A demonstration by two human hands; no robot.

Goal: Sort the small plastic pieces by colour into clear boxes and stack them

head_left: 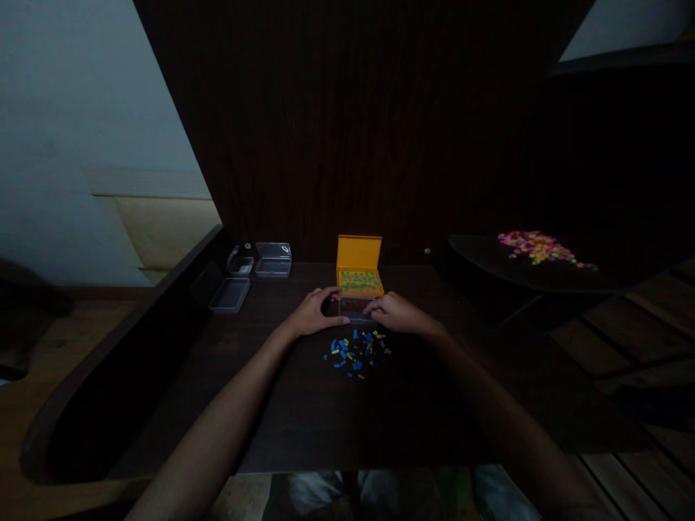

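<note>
A small clear plastic box (354,307) sits on the dark table in front of the yellow case, with a dark reddish content or bottom dimly visible. My left hand (313,312) holds its left side, thumb at the near edge and fingers at the far edge. My right hand (400,314) is at its right side, fingers bent together with the tips over or inside it; anything pinched there is too small to see. Just nearer lies a scatter of small blue and pale yellow toy bricks (357,365). The yellow case (359,252) stands with its lid up, holding many small green pieces.
Clear plastic boxes stand at the back left: one with its lid raised (274,268), a small one (239,266) and a shallow one (230,295). Colourful small pieces (537,247) are heaped on a curved dark shelf (472,259) at right. A raised side panel (124,354) borders the left.
</note>
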